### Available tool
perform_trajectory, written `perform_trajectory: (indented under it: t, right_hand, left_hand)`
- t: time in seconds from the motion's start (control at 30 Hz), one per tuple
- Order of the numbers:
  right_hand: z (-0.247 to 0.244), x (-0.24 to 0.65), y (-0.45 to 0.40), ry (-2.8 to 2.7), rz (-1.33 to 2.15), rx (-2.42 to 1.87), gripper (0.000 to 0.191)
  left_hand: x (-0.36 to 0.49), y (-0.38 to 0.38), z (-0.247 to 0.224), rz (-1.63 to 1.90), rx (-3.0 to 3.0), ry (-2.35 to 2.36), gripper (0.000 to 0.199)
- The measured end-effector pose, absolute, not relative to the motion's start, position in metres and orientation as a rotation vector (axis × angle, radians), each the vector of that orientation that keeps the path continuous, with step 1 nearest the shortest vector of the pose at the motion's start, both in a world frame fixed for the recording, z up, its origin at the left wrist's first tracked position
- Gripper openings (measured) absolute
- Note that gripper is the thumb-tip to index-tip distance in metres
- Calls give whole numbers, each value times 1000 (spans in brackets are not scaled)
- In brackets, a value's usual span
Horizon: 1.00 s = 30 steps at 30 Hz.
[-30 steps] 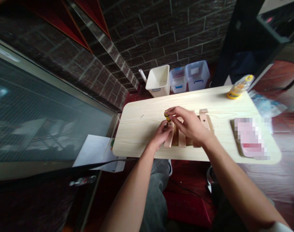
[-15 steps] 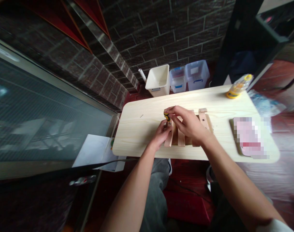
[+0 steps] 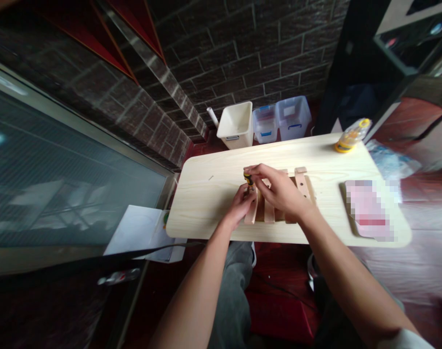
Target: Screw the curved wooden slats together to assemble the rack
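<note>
My right hand (image 3: 279, 191) is closed around a small black-and-yellow screwdriver (image 3: 247, 178), held upright with its tip pointing down. Beneath it is the left end of a slatted wooden piece (image 3: 270, 214), made of several pale slats across a base, with dark holes in some of them. My left hand (image 3: 238, 207) grips the leftmost slat (image 3: 252, 213), its fingers close around the screwdriver's tip. A small round metal spot shows by the tip; whether it is a screw head I cannot tell. My right hand hides much of the middle slats.
A thin screw-like piece (image 3: 211, 178) lies on the pale table (image 3: 195, 208). A clear bottle with yellow parts (image 3: 352, 136) stands at the back right, near a blurred pink item (image 3: 368, 208). Behind the table are a cream bin (image 3: 235, 121) and clear boxes (image 3: 293, 118).
The whole view has shifted slightly. Both hands keep their places on the slatted wooden piece, and the screwdriver stays upright in my right hand.
</note>
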State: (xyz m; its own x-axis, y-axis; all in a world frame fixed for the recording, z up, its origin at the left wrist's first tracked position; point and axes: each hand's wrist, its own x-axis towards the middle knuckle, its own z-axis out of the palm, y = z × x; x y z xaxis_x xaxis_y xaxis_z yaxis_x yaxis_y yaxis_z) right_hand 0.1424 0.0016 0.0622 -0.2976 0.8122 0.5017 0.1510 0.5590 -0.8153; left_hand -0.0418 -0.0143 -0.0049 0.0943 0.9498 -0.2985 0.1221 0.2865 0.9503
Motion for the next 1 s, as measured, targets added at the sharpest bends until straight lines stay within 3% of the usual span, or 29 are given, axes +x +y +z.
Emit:
perform_trajectory:
  t: [0.3,0.57,1.0]
  right_hand:
    - [66,143,3,-1770,788,-806,16]
    - [68,142,0,-1769,789,-806,23]
    - [66,142,1,-1773,791,-804,19]
  left_hand:
    - [-42,-15,-8,865,1110,1331,42]
    - [-41,-15,-6,860,1125,1341,42]
    - [-41,-15,-6,845,1128,1363,44]
